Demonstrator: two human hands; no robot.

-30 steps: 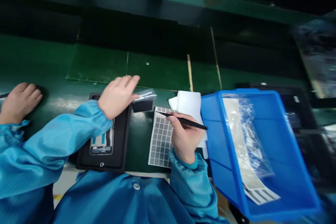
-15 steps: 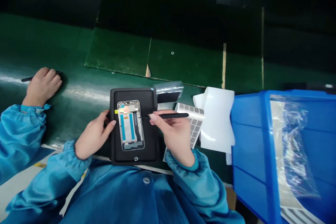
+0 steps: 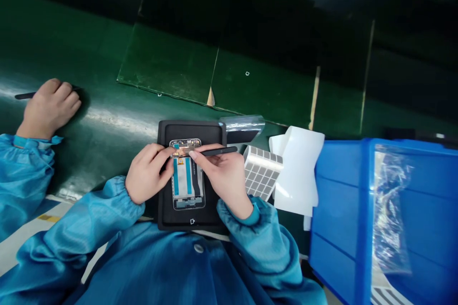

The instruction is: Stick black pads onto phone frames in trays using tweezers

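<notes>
Three hands show across the frame; at far left a co-worker's hand [image 3: 48, 107], coming from a teal sleeve [image 3: 23, 176], lies clenched around a slim black tool [image 3: 25, 96] on the dark green bench mat [image 3: 168, 57]; at lower centre, a phone display frame with teal strips [image 3: 186, 195] lies in a black rubber tray [image 3: 191, 128]; the person's left hand [image 3: 146, 174] curls over its upper end, though whether it pinches anything there I cannot tell; the right hand [image 3: 223, 176] grasps slim black tweezers [image 3: 218, 151], their tips at that same end; such close work goes best with the frame pinned flat and the tips kept low; rightward sit a clear film pouch [image 3: 241, 124], a grey-squared label sheet [image 3: 262, 171] and curled white paper sheets [image 3: 296, 171]; at far right stands a blue plastic bin [image 3: 338, 200] holding a clear plastic bag [image 3: 388, 209]; a blue smock [image 3: 161, 271] fills the lower edge.
</notes>
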